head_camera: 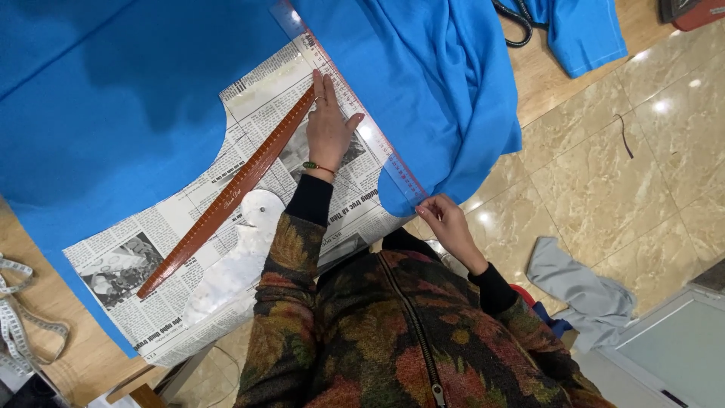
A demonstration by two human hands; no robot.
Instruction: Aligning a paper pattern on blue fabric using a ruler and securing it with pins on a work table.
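My right hand (445, 221) pinches the near end of the clear ruler (355, 102), fingers closed on it. Farther out, my left hand (330, 128) presses flat, fingers together, on the newspaper pattern (189, 249) beside the brown ruler (226, 200), over blue fabric (113, 98).

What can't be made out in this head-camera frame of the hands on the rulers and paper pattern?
- Right hand: fingertips curl at the clear ruler end; whether they pinch ruler, chalk or blue cloth is too small to tell.
- Left hand: its palm hides the paper pattern beneath.
- Clear ruler: its top end is cut off by the frame edge.
- Tape measure: cut off at the left edge.
- Brown ruler: markings too small.
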